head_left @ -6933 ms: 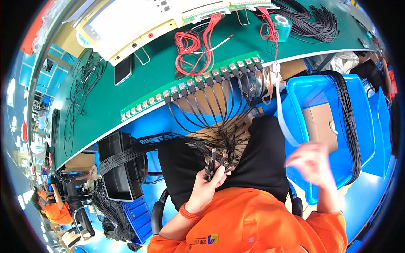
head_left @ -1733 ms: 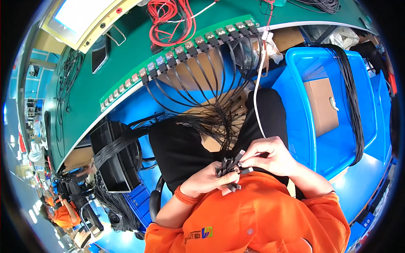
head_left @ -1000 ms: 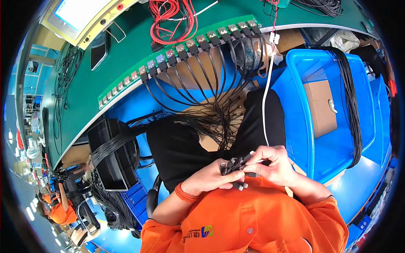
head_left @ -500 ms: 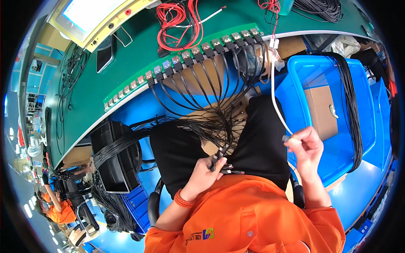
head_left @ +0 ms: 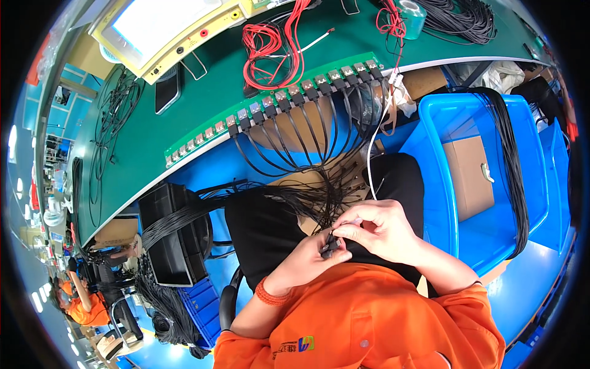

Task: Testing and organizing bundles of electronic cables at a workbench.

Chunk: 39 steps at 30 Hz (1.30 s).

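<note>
Both hands meet over my lap. My left hand (head_left: 307, 261) grips a bundle of black cable ends (head_left: 330, 246). My right hand (head_left: 378, 230) pinches the plug of a white cable (head_left: 369, 157) and presses it against that bundle. The white cable rises from my fingers to the right end of a green connector strip (head_left: 276, 101) on the bench edge. Several black cables (head_left: 307, 160) hang from the strip's sockets down into my lap.
A green bench (head_left: 203, 117) carries a yellow tester (head_left: 172, 24), coiled red wires (head_left: 270, 46), a tape roll (head_left: 410, 9) and a phone (head_left: 166, 89). A blue bin (head_left: 479, 178) with a cardboard piece and draped black cables stands at my right. A black box (head_left: 172, 240) sits left.
My right hand, out to the right with the white cable half a second ago, has come back to my left hand and the black cable ends.
</note>
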{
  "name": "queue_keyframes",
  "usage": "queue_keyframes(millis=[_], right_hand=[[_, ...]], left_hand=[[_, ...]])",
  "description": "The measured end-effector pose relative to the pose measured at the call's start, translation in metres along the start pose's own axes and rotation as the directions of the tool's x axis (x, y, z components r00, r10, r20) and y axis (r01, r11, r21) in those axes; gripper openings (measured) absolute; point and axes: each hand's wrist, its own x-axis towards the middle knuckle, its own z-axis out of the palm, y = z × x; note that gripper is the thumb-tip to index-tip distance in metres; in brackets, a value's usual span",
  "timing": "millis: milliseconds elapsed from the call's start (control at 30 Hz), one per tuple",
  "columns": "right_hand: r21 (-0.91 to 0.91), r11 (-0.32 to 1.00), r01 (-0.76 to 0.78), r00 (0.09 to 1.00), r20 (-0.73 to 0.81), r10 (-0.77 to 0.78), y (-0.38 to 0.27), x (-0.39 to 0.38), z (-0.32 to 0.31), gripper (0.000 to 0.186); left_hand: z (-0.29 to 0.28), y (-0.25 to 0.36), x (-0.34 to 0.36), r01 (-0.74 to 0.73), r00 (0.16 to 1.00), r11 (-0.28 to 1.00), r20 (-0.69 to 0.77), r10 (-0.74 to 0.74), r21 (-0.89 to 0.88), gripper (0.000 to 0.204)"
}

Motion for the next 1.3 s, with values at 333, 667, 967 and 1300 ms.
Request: queue_keyframes(millis=[333, 667, 967, 1300], right_hand=[[-0.239, 0.966, 0.103, 0.966, -0.208, -0.155, 0.019, -0.028, 0.015, 0.024], [0.047, 0.992, -0.119, 0.982, -0.144, 0.125, 0.018, -0.035, 0.002, 0.016], [0.068, 0.998, -0.007, 0.994, -0.112, 0.014, 0.022, -0.034, 0.002, 0.008], [0.077, 0.997, 0.009, 0.988, -0.152, 0.002, 0.019, -0.038, 0.004, 0.01]], left_hand=[[0.014, -0.006, 0.006, -0.062, 0.986, 0.952, -0.168, 0.012, -0.3, 0.028], [0.014, -0.005, 0.004, -0.004, 0.932, 0.919, -0.335, -0.139, -0.394, 0.014], [0.013, -0.007, 0.006, -0.024, 0.938, 0.854, -0.306, -0.16, -0.519, 0.015], [0.014, -0.004, 0.006, -0.024, 0.918, 0.906, -0.368, -0.147, -0.422, 0.014]])
